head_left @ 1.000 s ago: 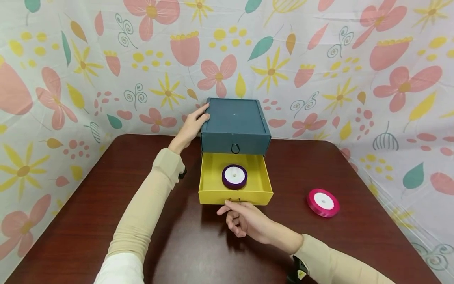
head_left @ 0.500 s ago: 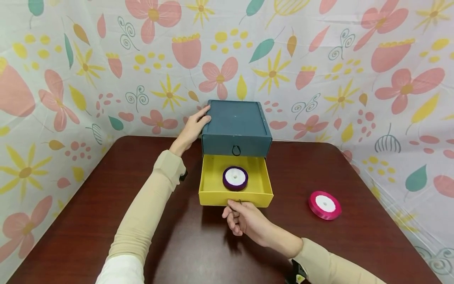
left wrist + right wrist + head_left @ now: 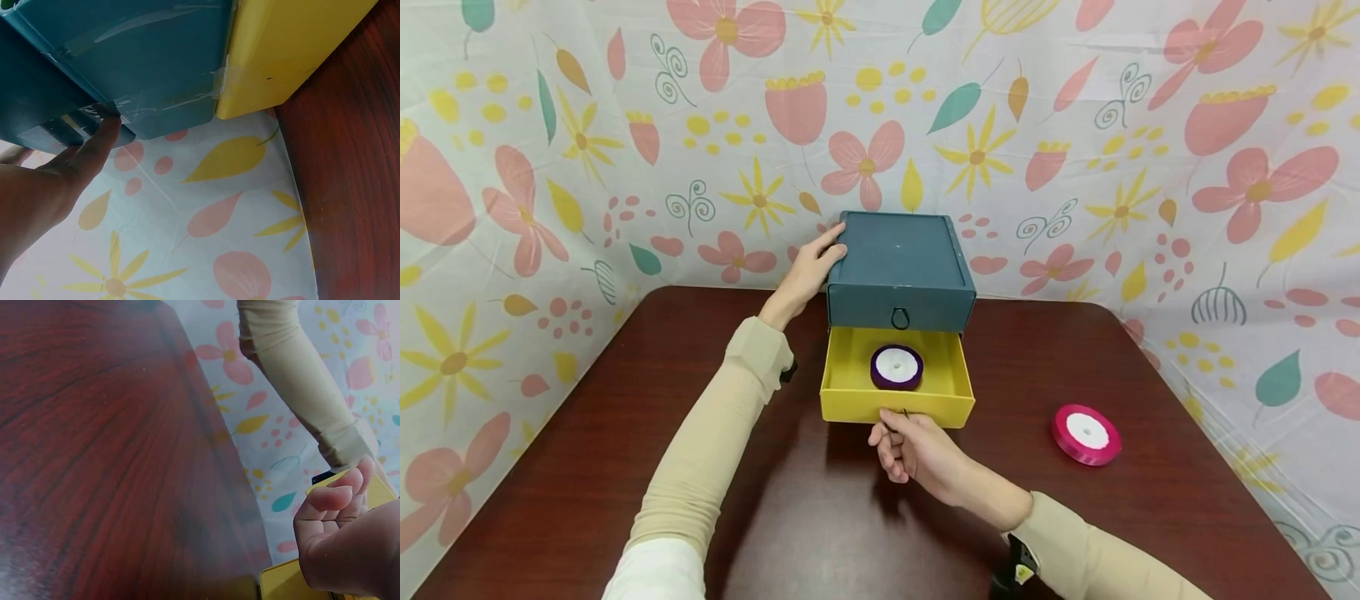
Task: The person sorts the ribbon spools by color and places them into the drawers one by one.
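Observation:
A two-tier drawer box has a blue upper drawer (image 3: 898, 250) and a yellow lower drawer (image 3: 850, 367) that is pulled partly out. Inside the yellow drawer lies a purple ribbon spool (image 3: 897, 367) with a white centre. My left hand (image 3: 807, 268) rests against the left side of the blue tier, fingers extended; the left wrist view shows its fingertips on the blue wall (image 3: 144, 69). At the yellow drawer's front, my right hand (image 3: 925, 450) pinches the small dark pull loop between thumb and finger, the other fingers curled. The loop is mostly hidden.
On the dark wooden table (image 3: 760, 517), a pink ribbon spool (image 3: 1087, 435) lies to the right of the box. A floral cloth (image 3: 700, 167) hangs close behind the box and along both sides. The blue drawer has its own loop (image 3: 900, 317).
The yellow drawer has slid slightly inward, its purple ribbon spool and my right hand moving along with it. My left hand stays on the blue tier.

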Available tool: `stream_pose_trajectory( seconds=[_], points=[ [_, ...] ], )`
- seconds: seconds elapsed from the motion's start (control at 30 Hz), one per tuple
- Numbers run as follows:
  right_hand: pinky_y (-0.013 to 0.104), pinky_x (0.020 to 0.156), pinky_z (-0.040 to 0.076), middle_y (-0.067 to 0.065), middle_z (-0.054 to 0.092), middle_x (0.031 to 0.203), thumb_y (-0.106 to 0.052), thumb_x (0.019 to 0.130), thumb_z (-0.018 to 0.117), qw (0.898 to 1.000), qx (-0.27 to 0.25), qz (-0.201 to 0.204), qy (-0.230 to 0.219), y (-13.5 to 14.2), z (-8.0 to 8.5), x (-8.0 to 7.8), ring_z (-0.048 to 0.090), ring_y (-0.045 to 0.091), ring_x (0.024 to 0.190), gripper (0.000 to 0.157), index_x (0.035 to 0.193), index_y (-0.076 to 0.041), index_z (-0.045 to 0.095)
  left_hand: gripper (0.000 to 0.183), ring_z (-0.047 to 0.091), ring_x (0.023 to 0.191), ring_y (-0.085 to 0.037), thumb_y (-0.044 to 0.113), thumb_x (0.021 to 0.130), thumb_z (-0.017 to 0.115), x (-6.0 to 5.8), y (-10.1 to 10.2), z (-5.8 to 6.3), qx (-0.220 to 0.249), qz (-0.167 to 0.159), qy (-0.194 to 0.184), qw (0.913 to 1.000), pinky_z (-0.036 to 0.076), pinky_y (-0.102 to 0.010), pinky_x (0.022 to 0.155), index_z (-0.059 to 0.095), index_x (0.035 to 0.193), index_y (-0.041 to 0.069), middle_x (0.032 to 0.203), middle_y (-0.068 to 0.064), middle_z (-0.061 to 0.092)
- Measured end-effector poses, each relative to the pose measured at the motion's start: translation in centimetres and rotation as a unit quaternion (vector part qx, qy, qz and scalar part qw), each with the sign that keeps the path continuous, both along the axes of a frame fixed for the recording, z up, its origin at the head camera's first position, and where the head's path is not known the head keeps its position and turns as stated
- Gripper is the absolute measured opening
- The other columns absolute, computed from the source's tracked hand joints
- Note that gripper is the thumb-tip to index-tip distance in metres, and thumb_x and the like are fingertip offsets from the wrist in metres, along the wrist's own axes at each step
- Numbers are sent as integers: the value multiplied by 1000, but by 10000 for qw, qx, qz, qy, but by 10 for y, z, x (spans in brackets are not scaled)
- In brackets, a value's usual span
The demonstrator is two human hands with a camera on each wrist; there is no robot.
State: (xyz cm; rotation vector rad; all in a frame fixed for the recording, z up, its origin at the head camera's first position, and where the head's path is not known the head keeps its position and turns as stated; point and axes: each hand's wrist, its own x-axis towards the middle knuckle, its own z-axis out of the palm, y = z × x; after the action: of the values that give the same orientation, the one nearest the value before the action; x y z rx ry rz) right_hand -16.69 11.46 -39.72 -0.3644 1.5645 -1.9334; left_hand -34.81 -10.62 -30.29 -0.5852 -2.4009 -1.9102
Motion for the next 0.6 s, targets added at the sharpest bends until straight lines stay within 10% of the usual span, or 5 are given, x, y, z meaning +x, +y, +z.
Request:
stream_pose_trajectory(
  seconds=[0.33,0.6],
  points=[
    [21,51,39,-6,57,60,-35,104,40,9999,-30,-142,-55,-1,2,-11,45,7,51,38,83,-12,62,54,48,115,-21,35,103,44,0,0,-1,-33,22,21,10000,39,-37,97,28,154,26,161,2,21],
    [21,52,39,-6,57,61,-34,104,40,9997,-60,-201,-134,-2,3,-22,46,7,52,38,83,-13,63,55,22,148,-23,34,103,44,2,0,2,-139,65,104,9998,26,-45,118,27,154,22,162,-2,19]
  ],
)
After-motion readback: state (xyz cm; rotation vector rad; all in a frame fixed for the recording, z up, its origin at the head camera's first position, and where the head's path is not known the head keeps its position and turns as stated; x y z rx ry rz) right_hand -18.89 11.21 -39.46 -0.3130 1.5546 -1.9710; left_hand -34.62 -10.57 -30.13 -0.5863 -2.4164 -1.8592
